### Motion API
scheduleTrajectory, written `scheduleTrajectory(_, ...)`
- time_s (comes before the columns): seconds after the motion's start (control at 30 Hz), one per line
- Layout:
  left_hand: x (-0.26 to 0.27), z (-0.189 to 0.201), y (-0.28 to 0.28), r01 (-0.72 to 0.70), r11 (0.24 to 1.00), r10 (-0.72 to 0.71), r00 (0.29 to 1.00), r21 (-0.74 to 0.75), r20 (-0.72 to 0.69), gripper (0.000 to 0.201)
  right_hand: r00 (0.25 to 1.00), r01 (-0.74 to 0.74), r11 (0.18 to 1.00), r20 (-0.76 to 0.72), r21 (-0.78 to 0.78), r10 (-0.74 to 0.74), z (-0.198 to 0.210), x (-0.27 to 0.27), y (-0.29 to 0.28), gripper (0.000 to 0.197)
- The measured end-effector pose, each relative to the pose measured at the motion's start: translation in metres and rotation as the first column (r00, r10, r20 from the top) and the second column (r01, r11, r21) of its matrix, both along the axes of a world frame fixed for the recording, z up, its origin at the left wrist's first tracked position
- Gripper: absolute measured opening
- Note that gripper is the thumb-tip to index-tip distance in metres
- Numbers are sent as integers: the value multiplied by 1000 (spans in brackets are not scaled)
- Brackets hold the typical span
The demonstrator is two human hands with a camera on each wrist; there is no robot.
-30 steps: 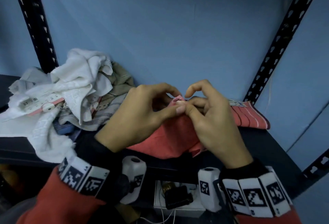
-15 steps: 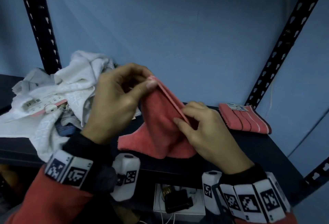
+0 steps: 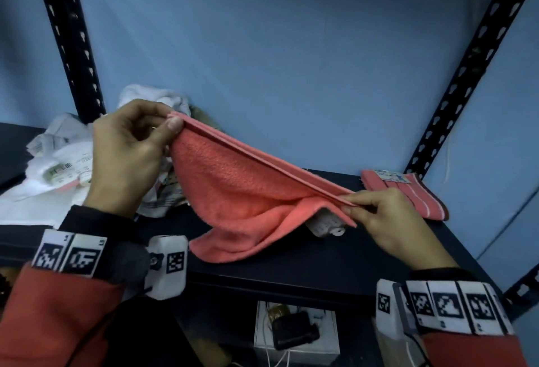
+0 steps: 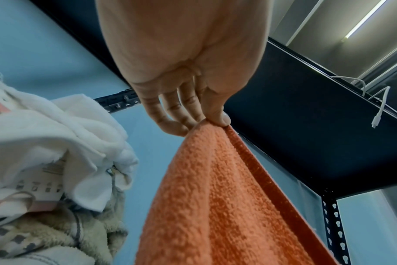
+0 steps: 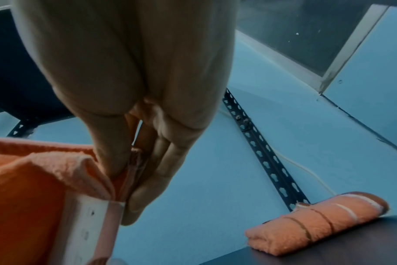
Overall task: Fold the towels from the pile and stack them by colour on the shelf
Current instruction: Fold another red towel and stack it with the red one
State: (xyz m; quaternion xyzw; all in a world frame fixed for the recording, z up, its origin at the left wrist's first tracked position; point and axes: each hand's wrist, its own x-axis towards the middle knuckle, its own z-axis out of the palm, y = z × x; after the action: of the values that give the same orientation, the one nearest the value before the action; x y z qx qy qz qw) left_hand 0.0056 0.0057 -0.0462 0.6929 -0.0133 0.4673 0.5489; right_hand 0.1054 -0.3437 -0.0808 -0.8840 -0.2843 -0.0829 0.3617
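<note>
Above dark shelf (image 3: 291, 267) | coral terry towel (image 3: 242, 191): soft, light, limp | left hand (image 3: 128, 156) 10 o'clock, right hand (image 3: 388, 220) 4 o'clock, both pinching doubled hem corners | keep hem taut

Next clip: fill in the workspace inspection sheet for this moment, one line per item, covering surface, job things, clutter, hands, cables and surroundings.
Surface: dark shelf board, partly bare.
Job's things: coral terry towel held doubled, its lower part sagging to the shelf; folded coral striped towel at right; unfolded pile of white and beige towels at left.
Clutter: paper tag hanging under the held towel.
Hands: left hand pinches one end of the edge, right hand the other.
Cables: white cable overhead.
Surroundings: blue wall, black slotted uprights.
</note>
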Motion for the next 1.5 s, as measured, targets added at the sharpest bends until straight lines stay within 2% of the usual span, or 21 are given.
scheduleTrajectory(0.23, -2, 3, -12, 62, 997, -62, 998, -35, 8, 11, 996, 5, 1000, -87, -29, -8, 7, -4, -6, 27)
scheduleTrajectory(0.37, -7, 12, -46, 181, 982, -182, 983, 58, 7, 21, 979, -118, 990, -175, -72, 104, 33, -27, 0, 4)
scheduleTrajectory(0.47, -9, 14, -81, 242, 958, -244, 970, 156, -10, 19, 986, -146, 989, -88, -34, 142, 48, -49, 18, 28)
scheduleTrajectory(0.53, -8, 10, -101, 271, 938, -266, 963, 216, -53, 16, 968, -245, 966, -35, 82, 249, 53, -65, 37, 39)
scheduleTrajectory(0.6, -8, 5, -113, 328, 921, -314, 945, 209, -96, 13, 960, -272, 939, -15, 210, 281, 52, -73, 55, 52)
scheduleTrajectory(0.67, -6, 1, -117, 349, 914, -330, 936, 206, -120, 9, 972, -225, 929, 7, 292, 233, 49, -75, 64, 56)
scheduleTrajectory(0.77, -5, -1, -116, 375, 905, -351, 925, 200, -147, 5, 976, -217, 910, 83, 353, 200, 48, -72, 63, 14)
scheduleTrajectory(0.8, -4, -1, -115, 410, 893, -383, 909, 184, -167, 8, 977, -212, 904, 96, 372, 189, 48, -70, 60, 5)
scheduleTrajectory(0.87, -4, -1, -114, 474, 862, -429, 871, 180, -240, 17, 979, -198, 896, 124, 398, 162, 48, -68, 57, 1)
scheduleTrajectory(0.93, -2, -5, -109, 458, 827, -344, 871, 326, -350, 26, 979, -184, 881, 159, 436, 125, 49, -65, 55, 6)
scheduleTrajectory(1.0, 1, -10, -101, 440, 728, -185, 865, 526, -466, 40, 979, -144, 851, 200, 505, 47, 51, -59, 50, 14)
scheduleTrajectory(1.03, 2, -13, -96, 465, 683, -134, 838, 564, -528, 44, 975, -120, 833, 221, 540, -3, 52, -55, 45, 17)
scheduleTrajectory(1.1, 4, -15, -77, 507, 654, -34, 761, 561, -648, 42, 962, -68, 797, 250, 600, -106, 55, -46, 30, 19)
scheduleTrajectory(1.17, 4, -16, -51, 515, 655, 86, 677, 553, -731, 41, 945, 2, 770, 251, 639, -211, 57, -38, 12, 16)
scheduleTrajectory(1.23, 0, -15, -28, 517, 682, 112, 625, 517, -772, 40, 925, 53, 757, 254, 651, -283, 59, -32, -2, 14)
scheduleTrajectory(1.37, -15, 1, -16, 493, 746, -21, 690, 448, -724, 32, 881, 96, 769, 306, 632, -361, 60, -27, -8, 11)
scheduleTrajectory(1.47, -27, 10, -15, 500, 801, -188, 731, 328, -656, 31, 876, 108, 785, 315, 610, -365, 58, -23, -8, 12)
scheduleTrajectory(1.5, -28, 9, -12, 484, 814, -197, 751, 322, -630, 30, 880, 108, 795, 314, 598, -356, 56, -21, -6, 13)
